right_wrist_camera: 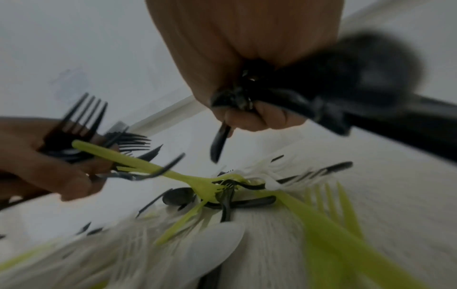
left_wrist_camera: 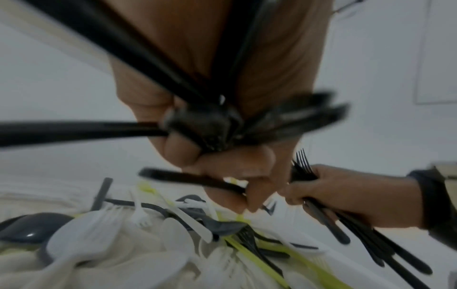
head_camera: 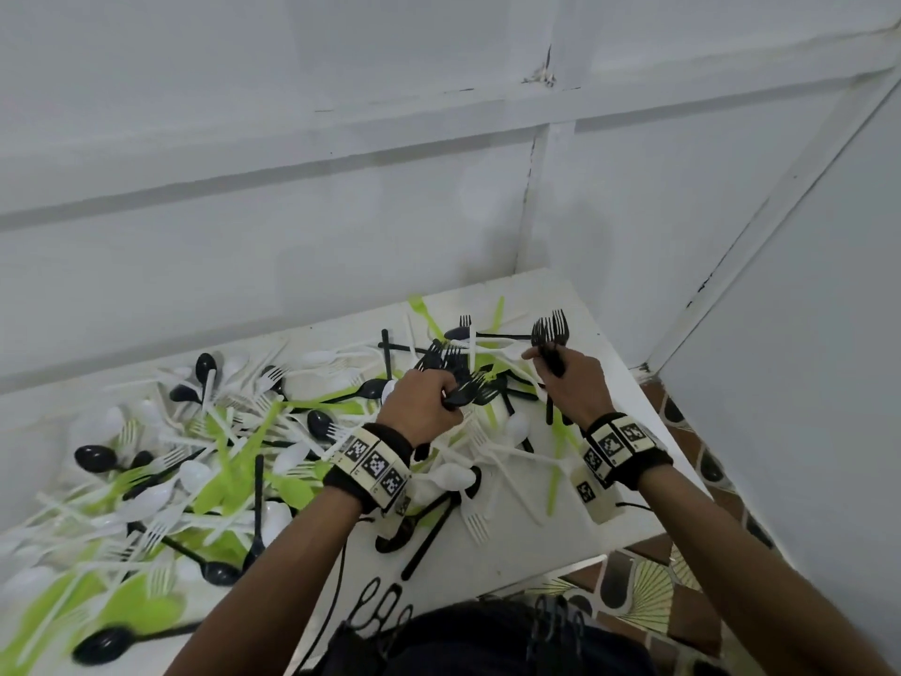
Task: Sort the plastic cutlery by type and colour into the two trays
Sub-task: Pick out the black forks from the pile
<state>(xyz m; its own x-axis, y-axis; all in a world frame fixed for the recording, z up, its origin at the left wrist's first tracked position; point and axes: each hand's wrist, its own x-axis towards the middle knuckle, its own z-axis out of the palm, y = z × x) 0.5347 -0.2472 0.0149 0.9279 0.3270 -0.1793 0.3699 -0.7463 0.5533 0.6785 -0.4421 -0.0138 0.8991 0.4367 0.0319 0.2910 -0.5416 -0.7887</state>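
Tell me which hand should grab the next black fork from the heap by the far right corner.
Right, probably. The right hand holds a small, tidy bunch of black forks directly over that corner. The left hand grips a fuller, splayed bunch, leaving its fingers less free.

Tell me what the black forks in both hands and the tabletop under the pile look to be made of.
Black forks, gripped in the right hand and the left hand: apparently thin moulded plastic with a slightly glossy finish, given the slim flat handles and faint highlights. Tabletop: a smooth, matte white surface, perhaps laminate or painted board; its core cannot be told.
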